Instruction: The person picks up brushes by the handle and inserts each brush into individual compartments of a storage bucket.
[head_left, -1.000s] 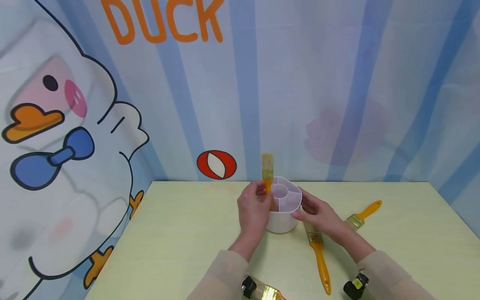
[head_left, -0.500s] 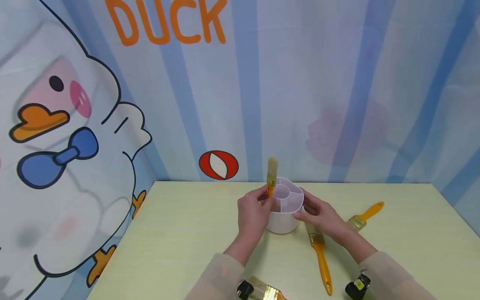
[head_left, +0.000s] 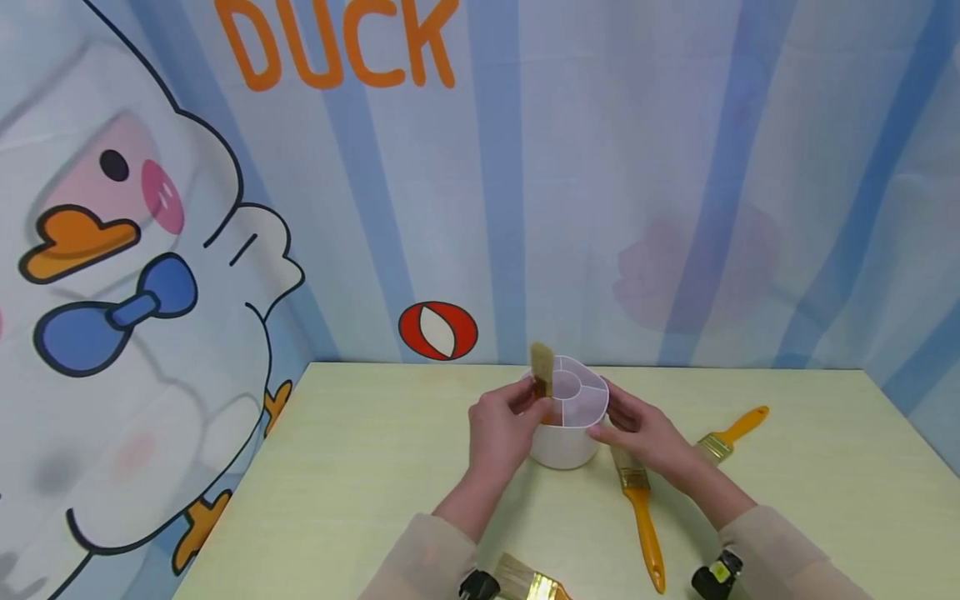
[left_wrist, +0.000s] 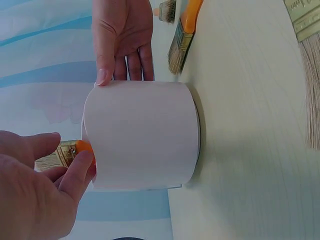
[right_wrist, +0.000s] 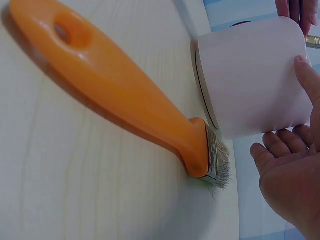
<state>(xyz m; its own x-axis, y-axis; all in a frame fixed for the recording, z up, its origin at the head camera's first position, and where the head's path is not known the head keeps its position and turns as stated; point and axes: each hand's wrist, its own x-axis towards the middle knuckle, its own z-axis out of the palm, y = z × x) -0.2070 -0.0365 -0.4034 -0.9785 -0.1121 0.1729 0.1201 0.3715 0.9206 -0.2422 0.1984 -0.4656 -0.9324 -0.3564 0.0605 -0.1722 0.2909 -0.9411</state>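
Note:
A white round pot (head_left: 562, 442) with divided compartments stands mid-table. My left hand (head_left: 528, 406) pinches an orange-handled paintbrush (head_left: 542, 371) at its metal band; the bristles point up and the handle is down in a left compartment. In the left wrist view the same pinch (left_wrist: 75, 155) sits at the rim of the pot (left_wrist: 142, 135). My right hand (head_left: 611, 417) rests against the pot's right side with straight fingers. The right wrist view shows its thumb (right_wrist: 307, 70) on the pot's wall (right_wrist: 255, 75) and the palm (right_wrist: 287, 170) beside it.
Three more orange-handled brushes lie on the pale table: one (head_left: 637, 500) right of the pot, one (head_left: 731, 429) farther right, one (head_left: 528, 583) at the near edge. A cartoon duck backdrop (head_left: 150, 250) closes off the table's far and left sides.
The brush in my left hand has sunk lower into the pot, so less handle shows above the rim. My right hand stays against the pot.

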